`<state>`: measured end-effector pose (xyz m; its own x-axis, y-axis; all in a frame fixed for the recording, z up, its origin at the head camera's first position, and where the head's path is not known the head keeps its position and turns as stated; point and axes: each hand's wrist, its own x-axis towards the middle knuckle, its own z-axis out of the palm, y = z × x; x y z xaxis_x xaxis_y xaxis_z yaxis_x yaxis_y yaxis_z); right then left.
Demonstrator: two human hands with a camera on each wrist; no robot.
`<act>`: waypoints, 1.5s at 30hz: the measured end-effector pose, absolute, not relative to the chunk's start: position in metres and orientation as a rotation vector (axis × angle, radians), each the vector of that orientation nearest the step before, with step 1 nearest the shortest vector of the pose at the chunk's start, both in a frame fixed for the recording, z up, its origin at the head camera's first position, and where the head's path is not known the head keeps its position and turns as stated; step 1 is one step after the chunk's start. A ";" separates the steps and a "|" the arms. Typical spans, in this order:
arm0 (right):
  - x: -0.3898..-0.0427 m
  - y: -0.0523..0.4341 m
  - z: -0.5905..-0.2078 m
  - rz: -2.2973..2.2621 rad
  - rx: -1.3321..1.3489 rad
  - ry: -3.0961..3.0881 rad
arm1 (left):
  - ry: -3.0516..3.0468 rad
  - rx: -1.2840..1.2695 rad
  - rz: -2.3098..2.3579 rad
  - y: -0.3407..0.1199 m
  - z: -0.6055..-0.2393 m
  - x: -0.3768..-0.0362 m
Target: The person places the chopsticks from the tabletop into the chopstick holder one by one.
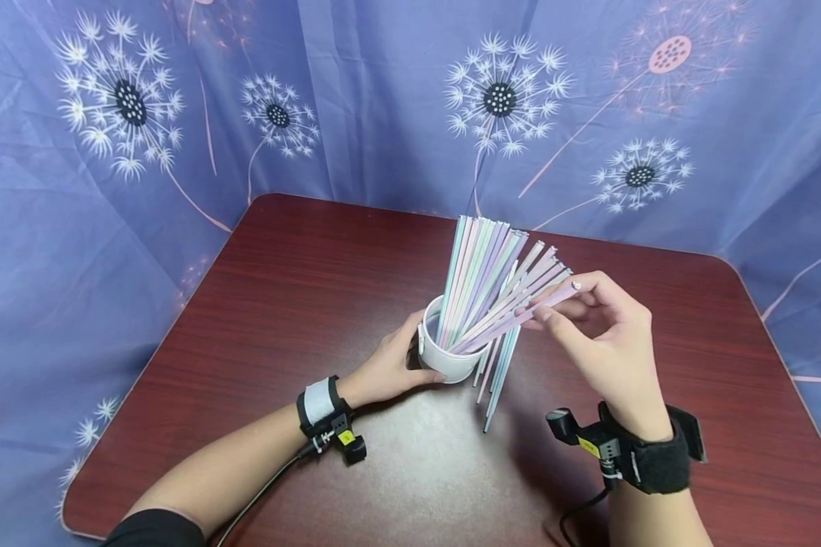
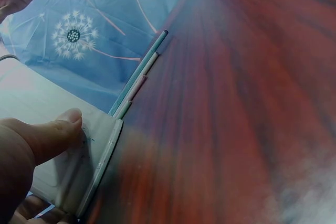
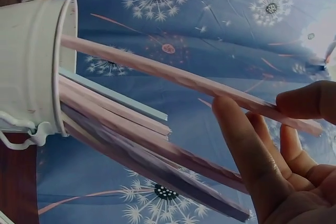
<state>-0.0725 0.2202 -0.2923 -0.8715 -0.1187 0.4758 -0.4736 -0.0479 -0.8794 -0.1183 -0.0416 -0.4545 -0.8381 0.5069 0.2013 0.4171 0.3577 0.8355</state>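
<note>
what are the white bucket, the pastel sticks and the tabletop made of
White bucket: probably painted metal, smooth; the rolled rim and side handle fitting suggest it, though plastic is possible.
Pastel sticks: perhaps coated wood or plastic, soft sheen; they look stiff and faceted, but the core is unclear.
Tabletop: likely wood or laminate, satiny, given the reddish grain and glare.

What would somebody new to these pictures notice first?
Probably the fan of pastel sticks leaning out of the white pail, which the left hand grips near the head view's middle. To the pail's right, the right hand pinches one stick near its upper end. Behind the table, white dandelion prints stand out on the blue cloth.
</note>
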 end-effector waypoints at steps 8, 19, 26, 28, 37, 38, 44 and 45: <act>-0.072 0.224 -0.294 1.440 0.437 -2.497 | 2.511 0.824 1.485 -0.041 -0.452 -0.118; -0.075 0.243 -0.290 1.147 0.322 -2.753 | 2.544 0.816 1.459 -0.041 -0.451 -0.117; -0.108 0.257 -0.324 0.830 0.289 -2.814 | 2.536 0.816 1.473 -0.041 -0.450 -0.118; -0.119 0.259 -0.341 0.778 0.242 -2.850 | 2.540 0.827 1.467 -0.041 -0.450 -0.118; -0.143 0.254 -0.404 0.972 0.050 -3.157 | 2.538 0.839 1.473 -0.041 -0.453 -0.115; -0.143 0.253 -0.407 0.991 0.051 -3.158 | 2.537 0.842 1.473 -0.042 -0.453 -0.115; -0.146 0.250 -0.417 1.076 0.072 -3.107 | 2.572 0.860 1.409 -0.042 -0.449 -0.115; -0.147 0.250 -0.418 1.089 0.077 -3.100 | 2.575 0.866 1.395 -0.042 -0.448 -0.115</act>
<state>-0.1466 0.2498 -0.4178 -0.9883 -0.0920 -0.1213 0.0041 0.7804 -0.6252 -0.1150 -0.0418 -0.4484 -0.8358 0.5170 0.1847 0.4371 0.4229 0.7938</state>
